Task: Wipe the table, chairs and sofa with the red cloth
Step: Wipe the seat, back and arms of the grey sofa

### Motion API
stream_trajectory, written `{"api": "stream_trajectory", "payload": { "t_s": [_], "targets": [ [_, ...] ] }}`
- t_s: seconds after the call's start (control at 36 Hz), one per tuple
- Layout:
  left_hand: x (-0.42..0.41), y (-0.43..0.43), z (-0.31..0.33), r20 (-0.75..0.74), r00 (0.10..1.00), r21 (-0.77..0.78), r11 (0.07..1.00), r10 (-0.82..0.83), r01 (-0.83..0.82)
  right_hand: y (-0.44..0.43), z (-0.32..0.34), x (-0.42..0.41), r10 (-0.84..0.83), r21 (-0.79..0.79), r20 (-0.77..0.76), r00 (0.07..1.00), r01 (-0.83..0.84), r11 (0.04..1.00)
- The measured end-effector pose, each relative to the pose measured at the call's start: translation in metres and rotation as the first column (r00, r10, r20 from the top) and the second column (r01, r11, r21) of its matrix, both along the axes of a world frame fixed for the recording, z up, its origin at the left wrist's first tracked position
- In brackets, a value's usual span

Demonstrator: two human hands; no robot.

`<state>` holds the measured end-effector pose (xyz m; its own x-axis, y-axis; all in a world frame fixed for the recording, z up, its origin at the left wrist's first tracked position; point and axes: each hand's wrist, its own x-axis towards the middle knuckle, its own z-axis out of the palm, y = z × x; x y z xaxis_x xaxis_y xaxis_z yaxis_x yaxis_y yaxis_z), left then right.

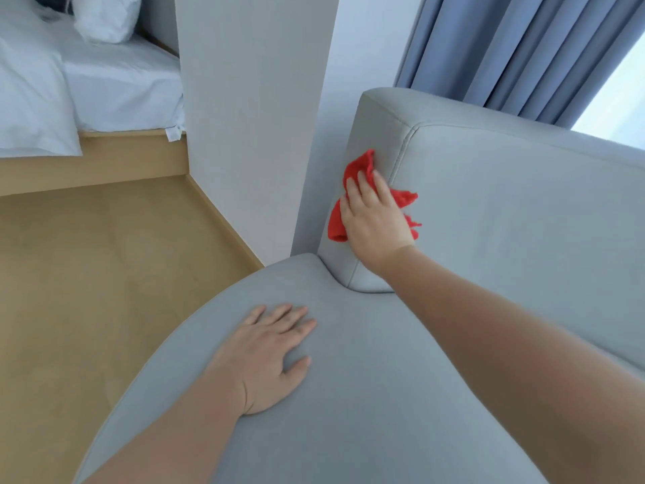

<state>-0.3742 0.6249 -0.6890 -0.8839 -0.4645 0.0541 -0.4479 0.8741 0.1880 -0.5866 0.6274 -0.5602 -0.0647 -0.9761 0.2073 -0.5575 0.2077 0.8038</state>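
Seen from the head: pressing the red cloth (359, 167) on the sofa (506, 211) back with the right hand (375, 218), fingers straight and close together. Sits at the back's left edge, a little under the top corner. Bunched up, poking out above and on both sides of the hand. Maybe a thumb tucked under; hidden. Resting the left hand (268, 354) flat on the seat, fingers spread, near its front left edge. Beside the sofa, a wood floor (104, 274).
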Motion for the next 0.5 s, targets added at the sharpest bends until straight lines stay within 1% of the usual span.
{"api": "stream_trajectory", "payload": {
  "t_s": [0.08,0.17,0.22,0.25,0.28,0.31,0.39,0.44,0.5],
  "targets": [
    [0.000,-0.002,-0.002,-0.005,1.000,-0.010,1.000,-0.008,0.008,-0.017,-0.040,0.004,-0.039,0.100,0.030,0.999,0.036,0.994],
    [0.000,-0.002,-0.003,0.002,1.000,-0.003,1.000,0.005,-0.005,-0.026,-0.080,0.007,-0.097,0.264,0.050,0.994,0.080,0.961],
    [0.001,-0.001,-0.002,-0.013,1.000,-0.006,1.000,0.011,-0.011,-0.029,-0.088,0.004,-0.101,0.313,0.026,0.995,0.088,0.946],
    [0.001,0.000,-0.001,-0.034,0.999,-0.005,1.000,0.013,-0.013,-0.032,-0.081,0.005,-0.089,0.310,0.012,0.996,0.081,0.947],
    [0.001,-0.001,-0.001,-0.030,1.000,0.025,1.000,0.002,-0.001,-0.035,-0.069,0.007,-0.086,0.295,-0.010,0.996,0.085,0.952],
    [0.000,-0.002,-0.003,-0.041,0.999,0.017,1.000,-0.008,0.009,-0.038,-0.052,0.009,-0.094,0.266,-0.035,0.995,0.100,0.959],
    [0.001,-0.002,-0.005,-0.013,1.000,0.002,1.000,0.005,-0.005,-0.052,0.015,0.013,-0.136,0.092,-0.109,0.985,0.146,0.985],
    [0.000,-0.003,-0.004,-0.007,1.000,-0.001,1.000,0.001,-0.001,-0.057,0.056,0.017,-0.179,-0.008,-0.116,0.977,0.179,0.984],
    [-0.001,-0.002,-0.004,0.003,1.000,0.002,1.000,0.005,-0.005,-0.061,0.078,0.018,-0.209,-0.061,-0.091,0.974,0.204,0.977]
  ]
}}
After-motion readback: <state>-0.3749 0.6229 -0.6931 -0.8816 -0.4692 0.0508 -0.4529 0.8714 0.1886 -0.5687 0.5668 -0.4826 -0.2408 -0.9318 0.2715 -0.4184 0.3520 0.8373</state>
